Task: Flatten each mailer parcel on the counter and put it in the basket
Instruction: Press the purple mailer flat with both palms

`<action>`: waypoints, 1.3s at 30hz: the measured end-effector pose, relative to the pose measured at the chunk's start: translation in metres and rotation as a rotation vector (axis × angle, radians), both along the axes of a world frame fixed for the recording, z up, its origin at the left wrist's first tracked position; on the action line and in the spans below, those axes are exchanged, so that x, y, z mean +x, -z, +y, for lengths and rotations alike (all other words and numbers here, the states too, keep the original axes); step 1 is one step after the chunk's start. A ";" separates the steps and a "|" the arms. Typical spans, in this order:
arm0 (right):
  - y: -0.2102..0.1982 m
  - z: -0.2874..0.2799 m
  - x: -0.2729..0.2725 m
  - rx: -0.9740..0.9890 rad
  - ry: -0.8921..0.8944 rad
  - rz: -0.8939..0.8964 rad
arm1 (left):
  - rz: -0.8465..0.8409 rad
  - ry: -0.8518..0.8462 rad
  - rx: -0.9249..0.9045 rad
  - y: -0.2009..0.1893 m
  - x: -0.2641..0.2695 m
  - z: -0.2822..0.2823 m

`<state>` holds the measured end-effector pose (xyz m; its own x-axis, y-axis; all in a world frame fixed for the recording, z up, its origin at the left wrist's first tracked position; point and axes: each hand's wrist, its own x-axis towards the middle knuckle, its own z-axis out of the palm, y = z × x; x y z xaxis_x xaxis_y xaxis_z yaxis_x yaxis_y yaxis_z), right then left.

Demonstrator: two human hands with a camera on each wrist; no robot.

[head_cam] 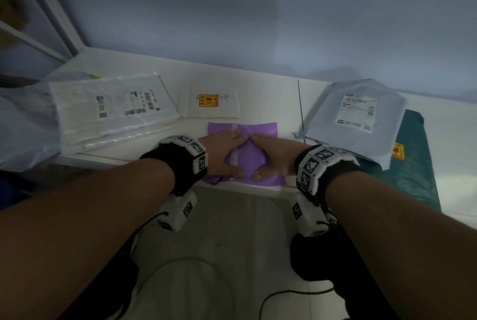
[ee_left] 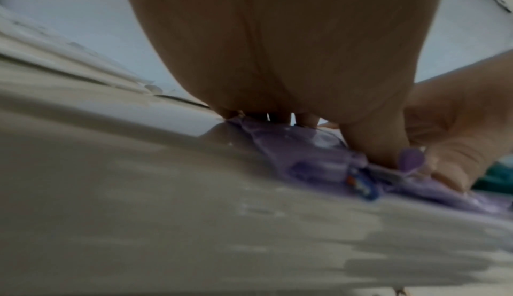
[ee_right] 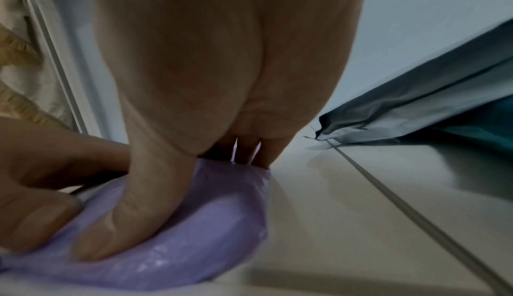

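A small purple mailer (head_cam: 260,131) lies at the front edge of the white counter (head_cam: 271,92). Both my hands press down flat on it side by side, fingers straight. My left hand (head_cam: 222,154) covers its left half and my right hand (head_cam: 271,157) its right half, thumbs near the counter's front edge. In the left wrist view the purple mailer (ee_left: 311,153) bunches under my palm and thumb. The right wrist view shows my thumb sunk into the puffy purple mailer (ee_right: 211,230). No basket is clearly in view.
A large white mailer (head_cam: 111,110) with barcode labels lies at the left and a small white one (head_cam: 214,102) with a yellow sticker behind my hands. A grey mailer (head_cam: 353,118) rests on a dark teal one (head_cam: 413,164) at the right. A round white rim (head_cam: 191,263) shows on the floor below.
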<state>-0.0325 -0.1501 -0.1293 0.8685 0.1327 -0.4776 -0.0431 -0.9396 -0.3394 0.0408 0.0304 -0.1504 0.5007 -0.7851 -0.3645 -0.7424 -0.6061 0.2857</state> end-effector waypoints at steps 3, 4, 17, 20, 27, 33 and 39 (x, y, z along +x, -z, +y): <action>0.000 -0.002 -0.002 -0.018 -0.008 0.000 | -0.011 0.011 0.036 0.003 0.003 0.000; -0.001 -0.001 -0.003 -0.023 -0.010 0.003 | -0.017 0.021 0.043 0.003 0.004 0.000; 0.007 -0.009 -0.012 -0.146 -0.010 -0.038 | -0.132 0.036 0.131 0.010 0.019 0.010; 0.006 -0.008 -0.012 -0.163 -0.001 -0.024 | -0.141 0.029 0.155 0.009 0.020 0.009; 0.002 -0.014 -0.003 0.048 0.305 -0.223 | -0.020 -0.200 -0.043 -0.020 0.024 0.014; -0.011 -0.028 -0.009 0.178 0.756 -0.090 | -0.017 -0.575 -0.009 -0.041 0.028 0.031; -0.002 -0.017 -0.008 0.361 0.943 0.055 | 0.283 -0.705 -0.031 -0.041 0.015 0.026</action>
